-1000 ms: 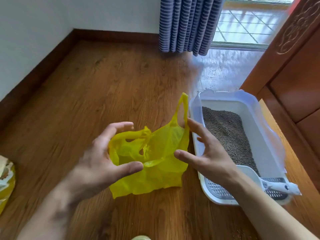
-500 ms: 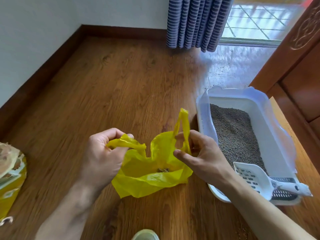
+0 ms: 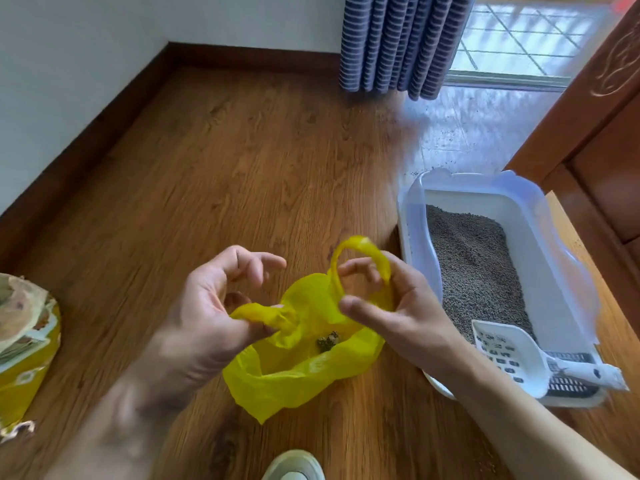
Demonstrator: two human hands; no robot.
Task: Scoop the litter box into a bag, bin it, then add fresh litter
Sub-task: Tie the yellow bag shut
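You hold the yellow bag [image 3: 304,368] low over the wood floor [image 3: 225,174], mouth open, a dark clump [image 3: 328,341] visible inside. Your left hand [image 3: 211,313] pinches one twisted handle between thumb and fingers; the other fingers curl loosely apart. Your right hand [image 3: 398,313] has the second handle [image 3: 360,251] looped over its fingers, thumb pressing the plastic. Just right of that hand sits the litter box [image 3: 568,292], grey litter [image 3: 474,268] inside, white scoop [image 3: 512,358] at its near end. Well left of your left hand stands a litter sack [image 3: 24,351].
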